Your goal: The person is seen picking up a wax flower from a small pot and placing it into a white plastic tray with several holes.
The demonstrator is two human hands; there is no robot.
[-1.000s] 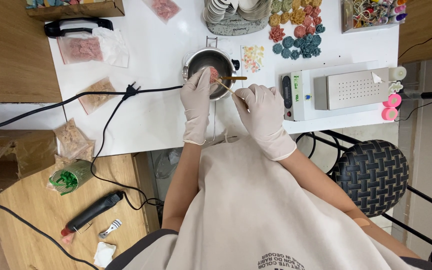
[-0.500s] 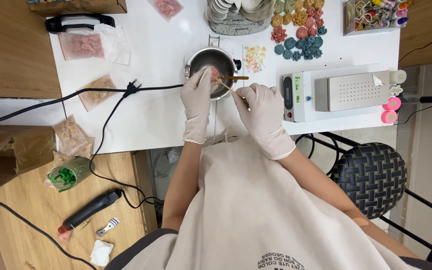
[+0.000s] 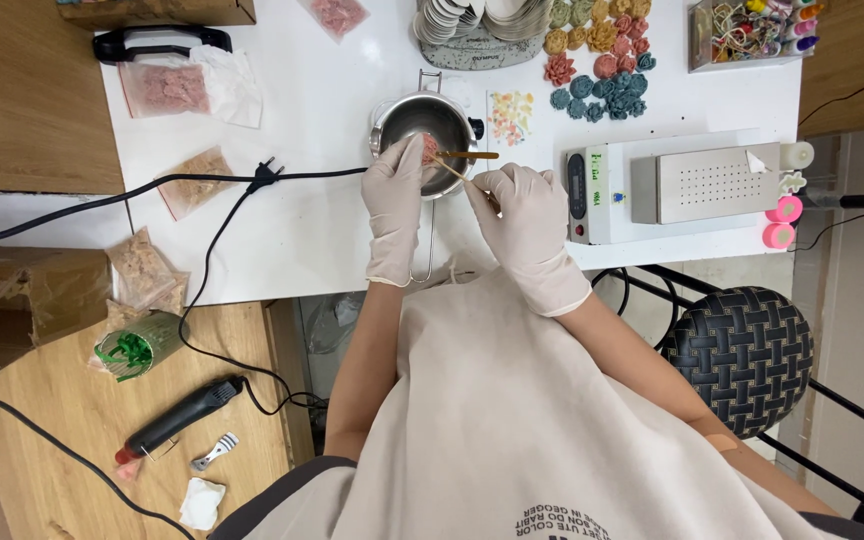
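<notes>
A small metal pot (image 3: 404, 112) with a wire handle stands on the white table (image 3: 312, 230) in front of me. My left hand (image 3: 395, 200), in a white glove, pinches a small pink piece (image 3: 430, 150) over the pot's near rim. My gloved right hand (image 3: 524, 225) grips a thin wooden stick (image 3: 449, 168) whose tip reaches the pink piece. A second stick (image 3: 470, 155) lies across the pot's right rim.
A black power cord and plug (image 3: 262, 176) run left of the pot. A white heating device (image 3: 687, 187) sits to the right, coloured flower shapes (image 3: 597, 65) behind it. Bags of pink and brown flakes lie at left. A black woven stool (image 3: 747, 355) stands at lower right.
</notes>
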